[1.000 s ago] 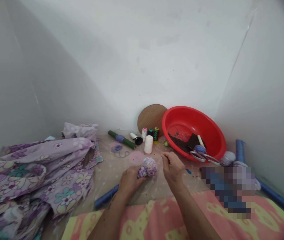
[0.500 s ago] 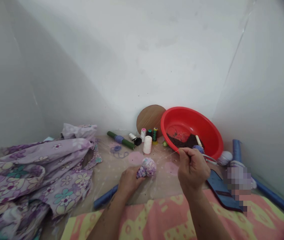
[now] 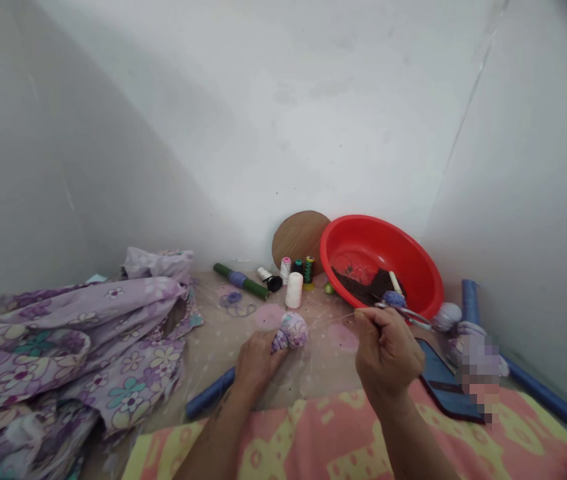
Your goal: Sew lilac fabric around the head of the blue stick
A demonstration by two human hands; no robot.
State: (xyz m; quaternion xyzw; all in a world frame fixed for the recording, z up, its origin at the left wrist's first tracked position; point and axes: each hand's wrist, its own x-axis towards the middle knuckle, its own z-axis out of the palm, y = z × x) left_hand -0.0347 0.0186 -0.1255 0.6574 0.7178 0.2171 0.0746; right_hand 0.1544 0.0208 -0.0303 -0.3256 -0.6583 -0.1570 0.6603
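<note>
My left hand (image 3: 256, 360) is closed round the gathered end of a small floral cloth ball (image 3: 294, 331), its round white-and-purple head sticking out to the right. To the right and slightly apart, my right hand (image 3: 388, 350) is raised with thumb and fingers pinched together. A thin pale thread (image 3: 347, 315) runs from that pinch toward the cloth ball; most of its length is too faint to follow. Just beyond the two hands stands a white thread cone (image 3: 294, 291).
A red basin (image 3: 383, 233) with dark cloth inside leans at the back right, scissors (image 3: 416, 317) by its rim. Smaller spools (image 3: 298, 268), a cardboard disc (image 3: 293, 240) and a green stick (image 3: 240, 280) lie behind. Floral fabric (image 3: 128, 373) heaps left; a phone (image 3: 446, 380) lies right.
My right hand has dropped slightly and moved a little to the right, still pinching the thread. My left hand and the cloth ball have shifted slightly left.
</note>
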